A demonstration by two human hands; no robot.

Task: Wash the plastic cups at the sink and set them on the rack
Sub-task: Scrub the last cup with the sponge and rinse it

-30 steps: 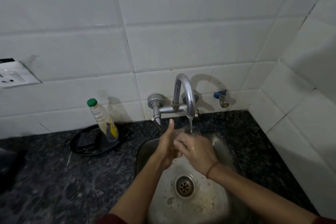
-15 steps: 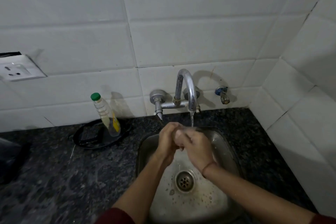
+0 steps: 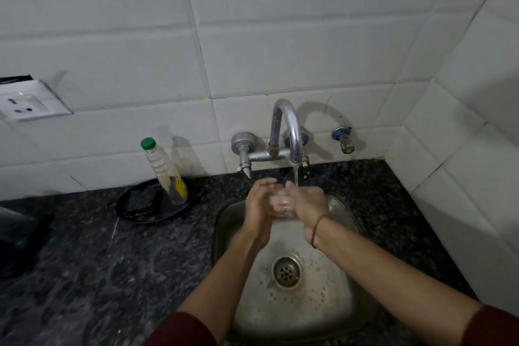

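1. Dark red sleeves (image 3: 179,330) at the bottom edge; 2 bare forearms reach forward over the steel sink (image 3: 345,306).
2. Round drain (image 3: 287,271) in the wet basin floor, between the forearms.
3. A thin cord bracelet (image 3: 316,229) circles the right wrist.
4. Left hand (image 3: 259,206) and right hand (image 3: 307,203), both blurred, meet over the far part of the basin; their fingers curl around a clear plastic cup (image 3: 282,202) held between them (its outline is faint, seen mainly as a transparent wall).
5. A thin water stream (image 3: 295,175) falls from the curved tap (image 3: 289,132) onto the cup and fingers.
6. On the dark speckled counter (image 3: 84,275), left of the sink: a tilted bottle with a green cap (image 3: 165,171), standing in a black ring-shaped holder (image 3: 134,209).
7. White tiled wall (image 3: 280,50), bearing a socket (image 3: 26,102) at far left and a small valve (image 3: 344,139) right of the tap.
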